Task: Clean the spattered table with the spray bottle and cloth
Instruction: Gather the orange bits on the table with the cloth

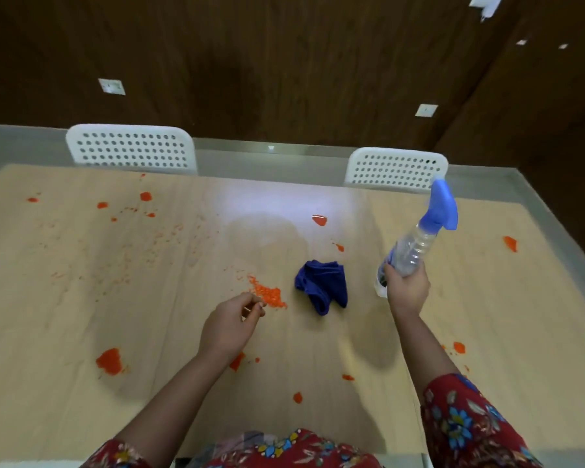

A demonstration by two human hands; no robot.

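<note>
Head view, right grip [407,289] clamped on spray bottle [416,247], left grip [228,329] loose, cloth [321,285] between them

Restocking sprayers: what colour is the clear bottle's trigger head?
Blue trigger head on the clear plastic spray bottle; head view.

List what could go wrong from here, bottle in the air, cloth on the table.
1. The right hand grips the spray bottle low on its body, away from the trigger, and the bottle is tilted; it may slip or need a regrip.
2. The left hand hovers at a pile of loose orange crumbs; spraying them could make a smear.
3. The cloth lies bunched; the orange spots reach the table's edges and could be missed.
</note>
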